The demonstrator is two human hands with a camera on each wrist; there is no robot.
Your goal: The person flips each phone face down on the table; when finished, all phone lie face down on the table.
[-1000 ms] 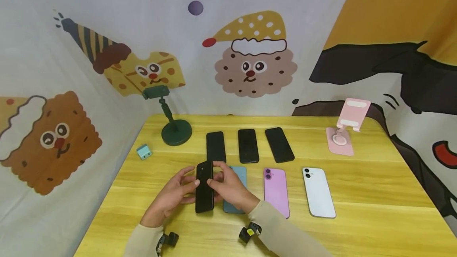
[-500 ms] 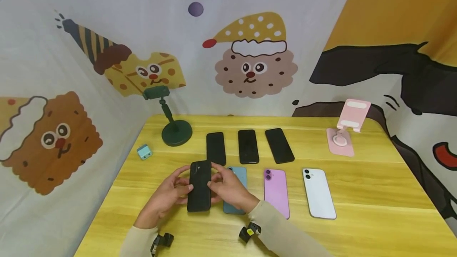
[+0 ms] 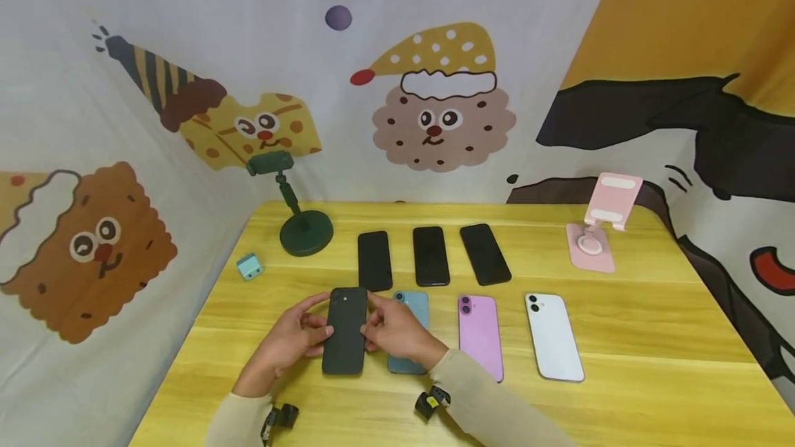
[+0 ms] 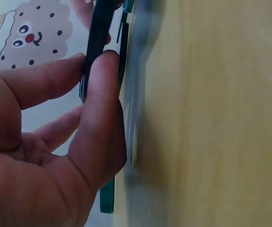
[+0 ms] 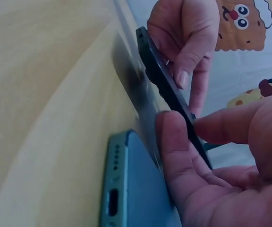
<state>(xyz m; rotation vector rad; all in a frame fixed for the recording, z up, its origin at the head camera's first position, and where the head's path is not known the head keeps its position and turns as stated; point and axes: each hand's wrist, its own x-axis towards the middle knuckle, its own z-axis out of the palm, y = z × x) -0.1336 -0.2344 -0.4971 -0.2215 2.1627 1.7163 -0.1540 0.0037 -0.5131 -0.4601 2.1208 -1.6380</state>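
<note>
Both hands hold a black smartphone by its long edges, just left of a blue phone. The left hand pinches one edge, thumb toward me. On the opposite edge grip the thumb and fingers of the right hand, which partly covers the blue phone lying on the table. A small bright spot shows near the top of the black phone's broad face. From the right wrist, the phone appears edge-on, lifted off the tabletop, with a reflection below it.
Three dark phones lie in a back row, one of them a black phone. Right of the hands lie a pink phone and a white phone. A green phone stand, a pink stand and a small light-blue block stand farther out.
The black phone has turned from a steep tilt to show its broad face, moving left and slightly toward me. The left hand has shifted left with it; both hands keep their hold.
</note>
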